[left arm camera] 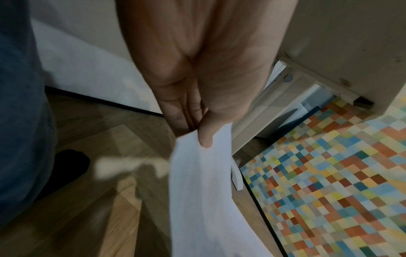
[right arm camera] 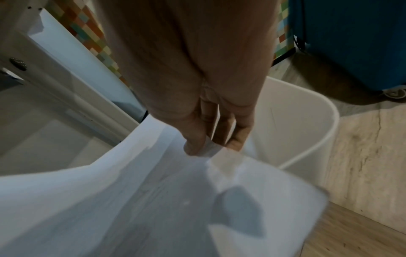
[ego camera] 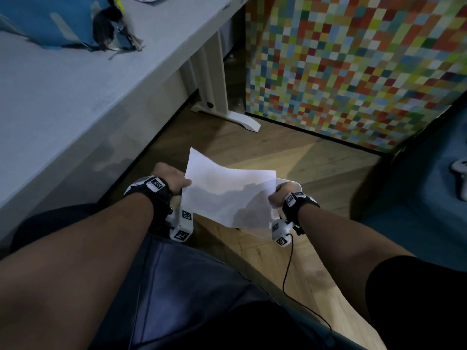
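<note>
A white sheet of paper hangs between my two hands above the wooden floor. My left hand pinches its left edge, thumb on top; the left wrist view shows the thumb pressing the paper against the fingers. My right hand pinches the right edge; in the right wrist view its thumb and fingers grip the bent paper. A white bin stands just below the paper, mostly hidden by it in the head view, where only its rim shows.
A white desk runs along the left, with a blue bag on it and a white desk leg behind. A colourful checkered panel stands ahead. A blue wheeled object is at the right. My dark-clad knees are below.
</note>
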Demonstrator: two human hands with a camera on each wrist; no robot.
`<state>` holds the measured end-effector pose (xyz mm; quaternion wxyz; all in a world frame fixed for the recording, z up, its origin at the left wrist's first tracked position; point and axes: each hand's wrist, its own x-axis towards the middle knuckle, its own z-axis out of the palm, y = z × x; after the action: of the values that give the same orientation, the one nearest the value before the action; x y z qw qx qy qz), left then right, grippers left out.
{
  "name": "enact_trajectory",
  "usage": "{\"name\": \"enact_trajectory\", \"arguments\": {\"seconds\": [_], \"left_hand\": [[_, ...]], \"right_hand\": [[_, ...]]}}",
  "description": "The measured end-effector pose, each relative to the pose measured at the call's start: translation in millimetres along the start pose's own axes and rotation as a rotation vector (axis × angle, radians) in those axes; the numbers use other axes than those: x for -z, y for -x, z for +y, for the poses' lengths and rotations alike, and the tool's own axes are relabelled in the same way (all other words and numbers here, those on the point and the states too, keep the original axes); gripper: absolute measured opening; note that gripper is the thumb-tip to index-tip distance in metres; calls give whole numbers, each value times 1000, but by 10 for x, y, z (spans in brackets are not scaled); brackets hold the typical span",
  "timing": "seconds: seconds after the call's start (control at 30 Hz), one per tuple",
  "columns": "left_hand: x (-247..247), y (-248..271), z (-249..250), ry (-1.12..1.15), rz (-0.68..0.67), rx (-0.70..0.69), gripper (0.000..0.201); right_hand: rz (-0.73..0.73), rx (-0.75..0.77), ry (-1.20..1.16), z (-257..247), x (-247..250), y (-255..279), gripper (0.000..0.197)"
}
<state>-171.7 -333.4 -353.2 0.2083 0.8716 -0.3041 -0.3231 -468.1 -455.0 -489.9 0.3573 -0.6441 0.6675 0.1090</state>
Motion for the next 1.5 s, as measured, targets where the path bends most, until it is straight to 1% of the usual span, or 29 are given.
{"name": "enact_trajectory", "arguments": {"seconds": [0.03, 0.1, 0.2, 0.3, 0.33, 0.43, 0.47, 0.5, 0.57, 0.67, 0.7, 0.73, 0.77, 0.8, 0.83, 0.9, 0.93, 1.0, 1.03, 1.1, 1.17, 1.2, 1.23, 1.27, 1.3, 1.37, 1.4, 1.43, 1.5], "left_hand": [[21, 13, 29, 7, 17, 16, 18], [71, 35, 87, -1, 52, 22, 16], [169, 117, 198, -63, 57, -11, 14], [276, 254, 390, -119, 55, -40, 12], [306, 282, 467, -147, 64, -56, 13], [460, 492, 786, -197, 50, -103, 27], [510, 578, 895, -201, 26, -130, 30], [580, 670, 1012, -201, -13, -155, 33], [756, 877, 1232, -175, -65, -203, 32], [1095, 1088, 1463, -146, -156, -282, 23], [1247, 1182, 1502, -125, -170, -291, 22], [1377, 1235, 1527, -89, -176, -303, 22], [1564, 1276, 1517, -44, -147, -306, 24], [1739, 1300, 1512, -30, -125, -314, 26], [1939, 1334, 1484, -33, -120, -306, 27], [2389, 1413, 1317, -47, -176, -288, 29], [2612, 1501, 1204, -48, -206, -263, 28], [2976, 1656, 968, -45, -233, -208, 42], [3159, 1769, 821, -22, -199, -170, 41], [3479, 1938, 480, 64, -50, -87, 27], [3751, 2068, 111, 106, 70, -38, 24], [3871, 2159, -80, 145, 140, -6, 18], [3947, 2229, -264, 188, 168, 34, 9], [4050, 2308, -520, 246, 198, 80, 6], [4140, 2351, -720, 275, 223, 124, 11], [4344, 2421, -1264, 263, 304, 218, 44], [4456, 2379, -1546, 268, 320, 241, 56], [4566, 2382, -1831, 300, 338, 273, 56], [4553, 2489, -2057, 314, 386, 361, 43]], "right_hand": [[-13, 6, -18, -6, -15, -3, 19], [-35, 1, -49, 10, -45, -45, 24], [-26, 24, -48, 70, -2, -126, 22], [-54, 73, -124, 82, 231, -49, 18], [-65, 90, -154, 112, 305, -84, 20], [-80, 114, -283, 250, 599, -206, 35], [-65, 123, -328, 330, 694, -304, 33], [-82, 137, -363, 318, 850, -227, 28], [-115, 181, -371, 173, 1278, 175, 19], [-158, 250, -369, 3, 1895, 635, 22], [-143, 277, -336, -61, 2101, 766, 27], [-138, 309, -306, -121, 2262, 875, 39], [-112, 361, -283, -204, 2427, 936, 57], [-100, 401, -294, -287, 2573, 1030, 67], [-70, 437, -317, -437, 2694, 1235, 63], [-4, 554, -313, -807, 2813, 1684, 39], [21, 624, -319, -1015, 2836, 1836, 33], [52, 742, -339, -1403, 2802, 2023, 28], [57, 794, -345, -1631, 2747, 2092, 28], [39, 877, -372, -2073, 2587, 2254, 29], [9, 955, -401, -2478, 2406, 2441, 29], [-7, 997, -402, -2720, 2287, 2554, 28], [-14, 1032, -394, -2922, 2183, 2649, 25], [-30, 1079, -363, -3168, 2059, 2787, 23], [-35, 1110, -344, -3366, 1971, 2905, 20], [-44, 1184, -256, -3826, 1781, 3156, 10], [-27, 1214, -203, -4022, 1706, 3247, 5], [-17, 1241, -144, -4283, 1601, 3360, 7], [-21, 1246, -9, -4719, 1405, 3458, 10]]}}
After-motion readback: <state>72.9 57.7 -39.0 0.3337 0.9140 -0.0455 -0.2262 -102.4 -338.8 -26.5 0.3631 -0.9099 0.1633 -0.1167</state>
